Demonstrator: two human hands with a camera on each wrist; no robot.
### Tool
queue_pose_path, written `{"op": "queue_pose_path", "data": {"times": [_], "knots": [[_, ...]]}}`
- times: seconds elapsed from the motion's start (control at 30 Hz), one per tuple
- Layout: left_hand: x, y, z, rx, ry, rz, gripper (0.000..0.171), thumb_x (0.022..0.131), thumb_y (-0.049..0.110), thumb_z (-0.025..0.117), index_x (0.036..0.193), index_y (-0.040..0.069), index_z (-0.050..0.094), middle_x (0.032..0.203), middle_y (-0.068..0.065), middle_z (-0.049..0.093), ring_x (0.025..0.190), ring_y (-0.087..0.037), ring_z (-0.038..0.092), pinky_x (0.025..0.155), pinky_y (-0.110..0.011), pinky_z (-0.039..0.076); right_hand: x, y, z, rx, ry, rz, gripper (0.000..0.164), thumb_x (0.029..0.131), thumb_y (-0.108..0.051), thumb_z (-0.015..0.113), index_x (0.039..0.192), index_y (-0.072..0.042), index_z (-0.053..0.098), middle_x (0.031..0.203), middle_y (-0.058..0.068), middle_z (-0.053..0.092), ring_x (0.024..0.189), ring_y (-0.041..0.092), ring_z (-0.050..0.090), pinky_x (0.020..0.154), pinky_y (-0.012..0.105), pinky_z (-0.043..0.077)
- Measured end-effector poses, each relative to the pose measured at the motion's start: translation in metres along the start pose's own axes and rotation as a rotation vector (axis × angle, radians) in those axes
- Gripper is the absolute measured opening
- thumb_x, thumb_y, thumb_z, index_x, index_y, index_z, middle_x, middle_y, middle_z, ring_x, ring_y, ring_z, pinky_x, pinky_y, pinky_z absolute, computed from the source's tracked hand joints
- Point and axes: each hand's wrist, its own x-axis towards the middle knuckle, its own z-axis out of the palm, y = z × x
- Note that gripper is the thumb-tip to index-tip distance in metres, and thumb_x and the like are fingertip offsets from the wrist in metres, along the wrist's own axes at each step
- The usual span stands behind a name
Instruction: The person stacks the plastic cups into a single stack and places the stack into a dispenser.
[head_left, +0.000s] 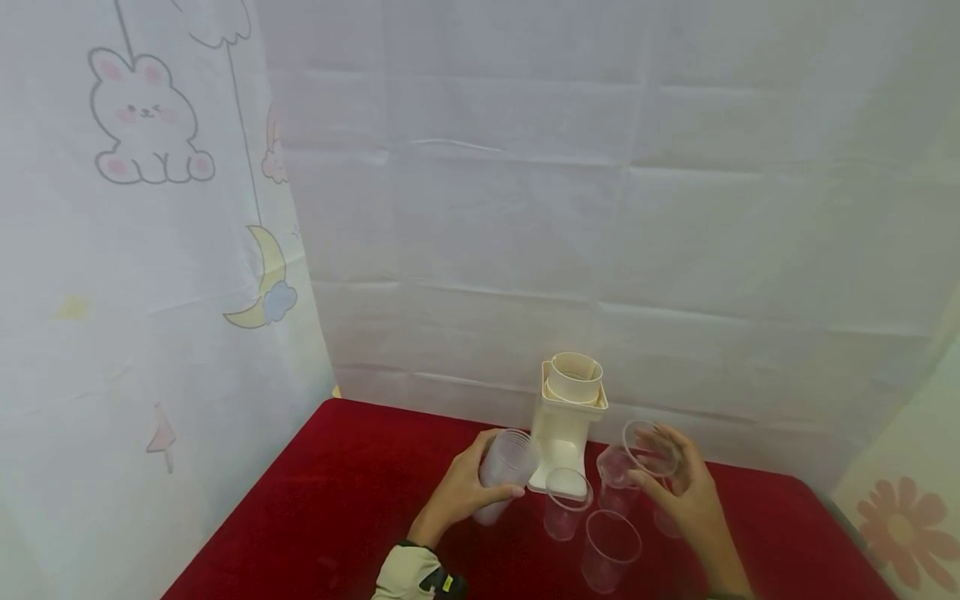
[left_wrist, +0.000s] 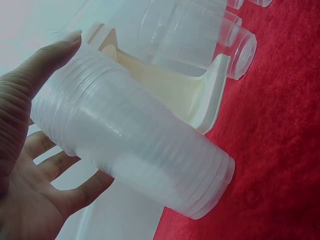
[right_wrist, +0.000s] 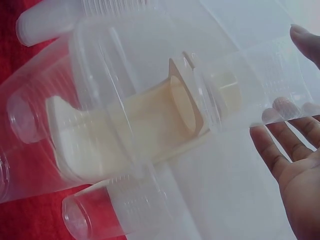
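Note:
In the head view my left hand (head_left: 463, 485) grips a nested stack of clear plastic cups (head_left: 508, 468), tilted above the red cloth. The left wrist view shows the thumb over the rims and the fingers curled below. To the right, my right hand (head_left: 692, 487) holds a single clear plastic cup (right_wrist: 245, 82) near its rim, thumb on one side, fingers on the other. Between the hands stand loose clear cups, one cup (head_left: 564, 521) by the cream stand and another cup (head_left: 606, 571) nearer me. A further cup (head_left: 617, 498) is partly hidden beside the right hand.
A cream plastic stand (head_left: 561, 437) with a round collar on top rises behind the cups, near the back edge. A red cloth (head_left: 337, 492) covers the table. Pale printed curtains (head_left: 480, 225) hang close behind and at both sides.

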Motion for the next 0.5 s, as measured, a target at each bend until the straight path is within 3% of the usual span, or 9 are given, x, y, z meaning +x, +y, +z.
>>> {"op": "queue_pose_path", "data": {"times": [0.23, 0.5], "knots": [[0.0002, 0.0023, -0.0006, -0.002, -0.005, -0.016, 0.080, 0.077, 0.047, 0.084, 0.143, 0.030, 0.043, 0.132, 0.004, 0.057, 0.108, -0.016, 0.060, 0.081, -0.034, 0.053, 0.0032, -0.0018, 0.0041, 0.059, 0.017, -0.007, 0.073, 0.079, 0.028, 0.062, 0.144, 0.014, 0.030, 0.135, 0.009, 0.057, 0.124, 0.011, 0.056, 0.094, 0.018, 0.048], [-0.0007, 0.0054, -0.0014, -0.004, -0.007, -0.016, 0.080, 0.077, 0.043, 0.085, 0.143, 0.029, 0.044, 0.132, 0.003, 0.058, 0.107, -0.016, 0.060, 0.081, -0.034, 0.053, 0.0074, 0.0012, 0.0085, 0.109, -0.018, -0.075, 0.074, 0.078, 0.031, 0.060, 0.144, 0.014, 0.031, 0.135, 0.011, 0.058, 0.117, 0.012, 0.060, 0.090, 0.020, 0.051]]}}
